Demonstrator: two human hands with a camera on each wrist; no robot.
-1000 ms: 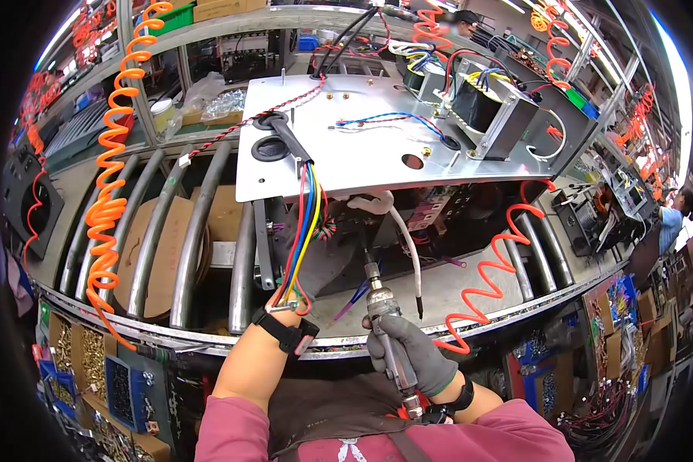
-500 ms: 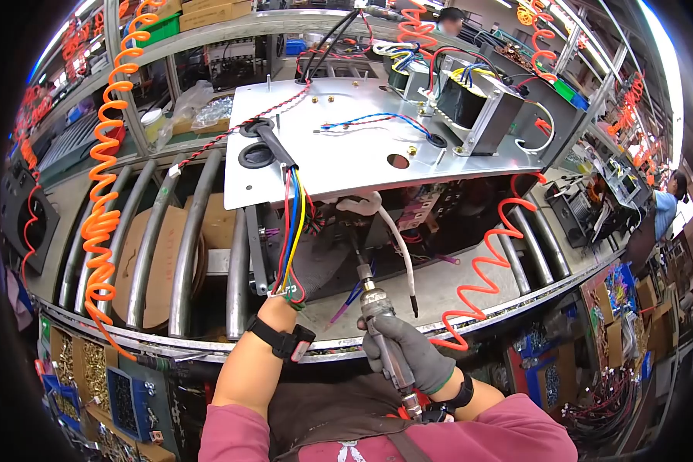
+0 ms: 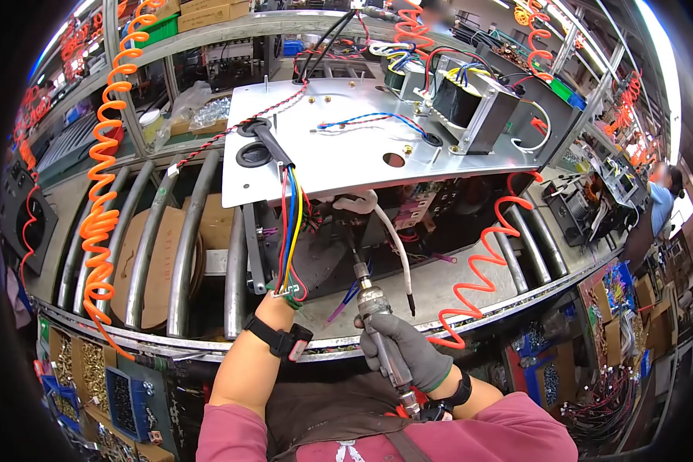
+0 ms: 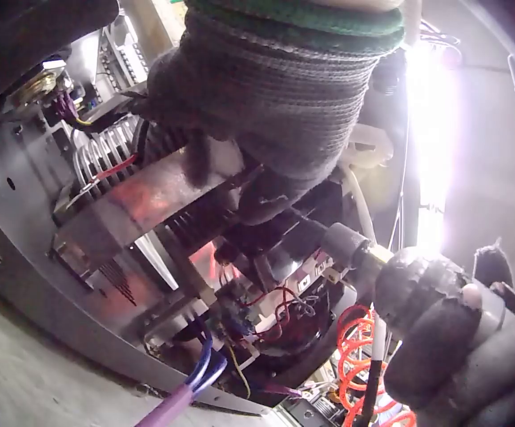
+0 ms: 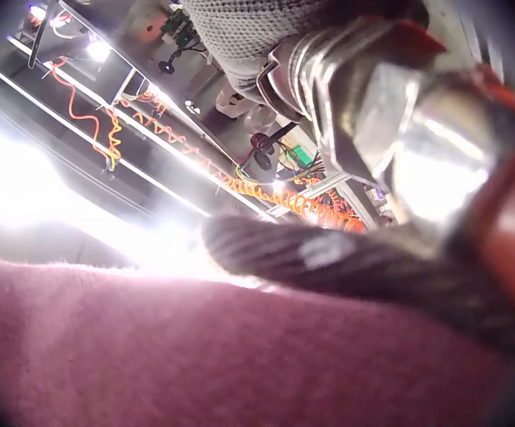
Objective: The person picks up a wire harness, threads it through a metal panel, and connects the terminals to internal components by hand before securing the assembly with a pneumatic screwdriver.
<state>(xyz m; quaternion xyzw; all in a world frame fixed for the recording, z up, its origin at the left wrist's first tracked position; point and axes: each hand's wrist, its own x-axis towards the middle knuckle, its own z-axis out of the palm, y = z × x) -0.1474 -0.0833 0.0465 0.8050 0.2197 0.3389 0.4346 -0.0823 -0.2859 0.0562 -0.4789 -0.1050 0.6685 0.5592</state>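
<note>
My gloved right hand (image 3: 412, 350) grips an air screwdriver (image 3: 377, 300), its shaft slanting up and away under a metal panel (image 3: 323, 169). My left hand (image 4: 271, 116), also gloved, reaches into the chassis (image 4: 26, 213) below that panel. In the head view it is mostly hidden behind a bundle of coloured wires (image 3: 291, 231). The left wrist view shows its fingers bent down beside a shiny metal bracket (image 4: 151, 200), with the screwdriver's socket end (image 4: 346, 242) close to the fingertips. I cannot tell whether those fingers pinch anything.
A transformer (image 3: 470, 108) stands on the panel's right side. A white sleeved cable (image 3: 396, 239) hangs beside the screwdriver. Orange coiled hoses (image 3: 104, 215) dangle left and right. Conveyor rollers (image 3: 189, 246) lie at left, and bins of screws (image 3: 123, 385) stand below the front rail.
The head view has shifted slightly, so the panel appears further left. Both hands stay in nearly the same places, the right one still holding the screwdriver with its shaft under the panel.
</note>
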